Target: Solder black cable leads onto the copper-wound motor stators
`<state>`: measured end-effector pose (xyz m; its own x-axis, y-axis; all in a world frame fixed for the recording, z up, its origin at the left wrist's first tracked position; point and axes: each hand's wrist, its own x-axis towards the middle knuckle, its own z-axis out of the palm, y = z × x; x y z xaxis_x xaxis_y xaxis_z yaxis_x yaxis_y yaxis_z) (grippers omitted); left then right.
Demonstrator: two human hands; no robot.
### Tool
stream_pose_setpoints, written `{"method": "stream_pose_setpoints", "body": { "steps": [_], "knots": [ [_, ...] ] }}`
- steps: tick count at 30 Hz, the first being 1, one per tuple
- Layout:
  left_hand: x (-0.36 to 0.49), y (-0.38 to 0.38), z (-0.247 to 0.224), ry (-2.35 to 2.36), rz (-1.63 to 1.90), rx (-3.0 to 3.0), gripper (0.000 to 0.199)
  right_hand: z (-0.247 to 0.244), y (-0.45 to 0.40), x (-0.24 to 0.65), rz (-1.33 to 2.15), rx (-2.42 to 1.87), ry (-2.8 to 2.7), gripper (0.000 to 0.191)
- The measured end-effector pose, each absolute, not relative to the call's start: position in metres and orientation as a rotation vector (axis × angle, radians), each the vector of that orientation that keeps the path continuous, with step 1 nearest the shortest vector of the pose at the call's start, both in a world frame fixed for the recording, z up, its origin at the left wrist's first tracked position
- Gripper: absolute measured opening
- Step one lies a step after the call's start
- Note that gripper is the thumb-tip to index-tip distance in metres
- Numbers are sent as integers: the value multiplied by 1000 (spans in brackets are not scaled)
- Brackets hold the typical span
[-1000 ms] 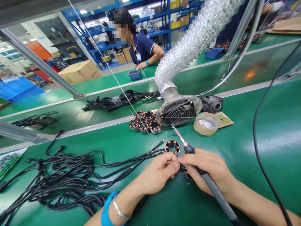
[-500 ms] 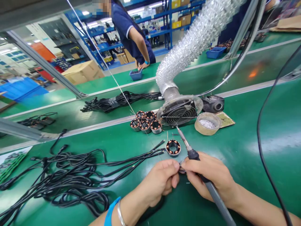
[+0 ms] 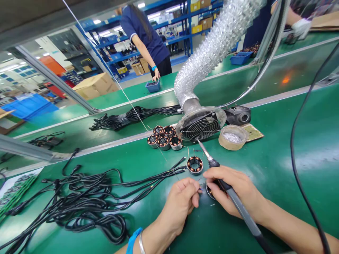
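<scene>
My right hand [image 3: 238,192] is wrapped round a soldering iron [image 3: 234,201], whose tip points up and away toward the fume fan. Beneath those fingers a copper-wound motor stator [image 3: 210,191] shows in part; I cannot tell whether they grip it. Just left of it, my left hand [image 3: 182,195] is closed in a pinch, with a thin wire end [image 3: 200,189] at its fingertips. Another stator [image 3: 195,165] lies flat on the bench beyond both hands. Stripped ends of black cables [image 3: 169,172] reach close to it from the left.
Several stators [image 3: 163,141] stand grouped beside the fume fan [image 3: 202,127]. A round pot of solder bits [image 3: 233,137] is right of it. Coiled black cables [image 3: 90,201] cover the left bench. The iron's cord [image 3: 293,155] hangs at right. Across the bench a person [image 3: 148,42] touches a blue bin [image 3: 153,86].
My hands have drawn slightly apart, and more of the stator under my right hand shows. The person across the bench has straightened an arm over the bin. A gloved hand appears at upper right.
</scene>
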<state>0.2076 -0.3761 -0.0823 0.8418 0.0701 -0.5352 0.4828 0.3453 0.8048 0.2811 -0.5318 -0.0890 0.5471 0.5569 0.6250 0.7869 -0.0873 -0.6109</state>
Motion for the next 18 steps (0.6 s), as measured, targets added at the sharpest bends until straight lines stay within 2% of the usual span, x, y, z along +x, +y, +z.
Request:
{"method": "stream_pose_setpoints", "body": {
  "steps": [9, 14, 18],
  "knots": [
    [206, -383, -87, 551, -191, 1390, 26, -91, -541, 283, -278, -1759, -1154, 28],
    [206, -385, -85, 573, -167, 1414, 21, -78, -565, 279, -248, -1786, -1076, 40],
    [206, -383, -85, 571, -183, 1411, 22, -68, -585, 279, -152, -1831, -1003, 30]
  ]
}}
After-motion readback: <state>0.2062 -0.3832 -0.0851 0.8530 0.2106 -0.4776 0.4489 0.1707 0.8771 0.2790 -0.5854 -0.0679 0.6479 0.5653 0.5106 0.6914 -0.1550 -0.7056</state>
